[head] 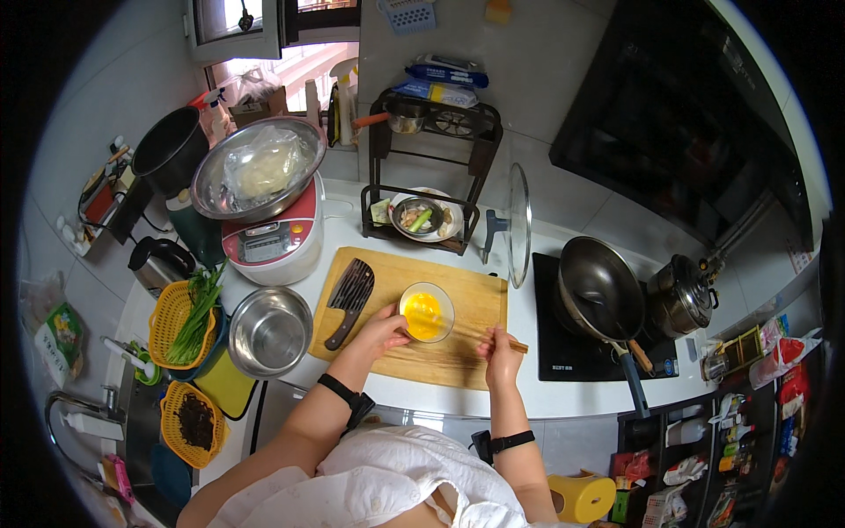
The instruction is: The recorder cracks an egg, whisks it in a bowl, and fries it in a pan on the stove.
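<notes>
My left hand (pixel 384 330) grips the left rim of a small clear glass bowl (pixel 446 305) over the wooden cutting board (pixel 396 264). Inside the bowl is bright yellow-orange egg (pixel 422 315), partly mixed. To the right, over the board's edge, my right hand (pixel 500 353) holds chopsticks (pixel 519 346). Their thin ends blur towards the bowl, so I cannot tell whether they touch the egg. A dark-bladed cleaver (pixel 351 297) lies on the board, left of the bowl, its handle close to my left forearm.
Left stand a steel bowl (pixel 270 336), a yellow basket of green stalks (pixel 191 323) and a rice cooker (pixel 277 247) bearing a basin (pixel 310 142) of bagged dough. Behind the board is a rack (pixel 373 165) with a plate of aromatics. Right, a wok (pixel 597 284) sits on the black cooktop (pixel 561 366).
</notes>
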`<state>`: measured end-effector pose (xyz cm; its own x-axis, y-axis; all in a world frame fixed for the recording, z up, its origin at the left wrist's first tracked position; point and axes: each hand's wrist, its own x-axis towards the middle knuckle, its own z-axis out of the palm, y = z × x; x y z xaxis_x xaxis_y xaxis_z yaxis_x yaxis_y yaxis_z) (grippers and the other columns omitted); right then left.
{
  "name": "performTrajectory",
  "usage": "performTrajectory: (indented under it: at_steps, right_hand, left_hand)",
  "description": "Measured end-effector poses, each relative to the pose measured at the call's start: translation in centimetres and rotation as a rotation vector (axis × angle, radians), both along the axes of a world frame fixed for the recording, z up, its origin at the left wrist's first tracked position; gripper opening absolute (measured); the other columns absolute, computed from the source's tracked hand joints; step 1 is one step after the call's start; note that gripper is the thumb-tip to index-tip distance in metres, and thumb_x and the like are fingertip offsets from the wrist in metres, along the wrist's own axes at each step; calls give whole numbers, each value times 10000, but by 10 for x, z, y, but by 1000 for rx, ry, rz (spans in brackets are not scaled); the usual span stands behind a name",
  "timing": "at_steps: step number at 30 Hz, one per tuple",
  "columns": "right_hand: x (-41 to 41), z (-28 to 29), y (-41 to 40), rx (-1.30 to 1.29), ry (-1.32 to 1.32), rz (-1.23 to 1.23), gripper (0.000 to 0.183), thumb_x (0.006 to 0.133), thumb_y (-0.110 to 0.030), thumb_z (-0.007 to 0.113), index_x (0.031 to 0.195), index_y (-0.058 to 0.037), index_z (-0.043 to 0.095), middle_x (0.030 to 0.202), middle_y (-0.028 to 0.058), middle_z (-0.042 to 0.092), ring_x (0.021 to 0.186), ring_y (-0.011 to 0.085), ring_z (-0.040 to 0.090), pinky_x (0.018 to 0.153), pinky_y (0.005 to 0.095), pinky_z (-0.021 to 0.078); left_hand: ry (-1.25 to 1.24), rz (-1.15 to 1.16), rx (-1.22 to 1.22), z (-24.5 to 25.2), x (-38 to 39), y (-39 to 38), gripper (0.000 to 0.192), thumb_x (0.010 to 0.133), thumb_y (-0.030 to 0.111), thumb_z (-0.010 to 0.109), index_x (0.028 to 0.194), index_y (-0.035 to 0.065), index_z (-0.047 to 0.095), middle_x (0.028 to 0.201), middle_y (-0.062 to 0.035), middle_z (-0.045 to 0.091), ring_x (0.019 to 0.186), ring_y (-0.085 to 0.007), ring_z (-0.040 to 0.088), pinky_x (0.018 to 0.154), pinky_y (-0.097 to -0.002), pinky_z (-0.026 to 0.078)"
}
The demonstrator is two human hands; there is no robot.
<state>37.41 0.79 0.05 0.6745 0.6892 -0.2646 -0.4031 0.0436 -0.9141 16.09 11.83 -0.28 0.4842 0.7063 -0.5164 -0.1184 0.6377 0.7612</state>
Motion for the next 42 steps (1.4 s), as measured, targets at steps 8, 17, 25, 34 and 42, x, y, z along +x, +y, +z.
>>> performTrajectory:
  at_steps: [8, 17, 25, 34, 42]
  right_hand:
    - [3, -1, -4, 23, 3, -2, 235, 872, -198, 566, 820, 31, 551, 706, 100, 579, 471, 125, 525, 444, 255, 508]
    - [2, 20, -9, -70, -185, 55, 242, 862, -191, 582, 805, 42, 554, 691, 97, 578, 457, 115, 508, 429, 244, 479]
    - [5, 17, -15, 38, -113, -9, 241, 867, -191, 569, 785, 35, 557, 649, 84, 564, 446, 110, 492, 427, 244, 466]
    - [10, 21, -19, -33, -121, -28, 251, 864, -194, 570, 763, 35, 542, 641, 87, 554, 450, 111, 488, 397, 243, 447]
    - [13, 12, -20, -46, -95, -55, 248, 865, -198, 569, 777, 33, 553, 660, 92, 571, 447, 109, 499, 417, 247, 485]
  left_hand:
    - [-39, -3, -4, 0, 2, -1, 550, 724, 42, 511, 1258, 66, 382, 1083, -124, 526, 929, -253, 572, 844, -359, 471]
    - [11, -30, 1, 3, 5, -2, 589, 737, 41, 499, 1307, 83, 358, 1146, -93, 511, 953, -225, 571, 882, -380, 454]
    - [4, -39, 10, 2, 6, -7, 605, 731, 30, 504, 1315, 62, 345, 1143, -104, 511, 939, -232, 579, 865, -377, 467]
    - [-2, -58, 5, 2, 8, -9, 575, 743, 40, 496, 1301, 55, 357, 1150, -108, 511, 979, -232, 571, 867, -362, 473]
    - [5, -106, 25, 1, 13, -9, 562, 744, 54, 497, 1291, 61, 368, 1139, -103, 521, 978, -230, 574, 858, -355, 482]
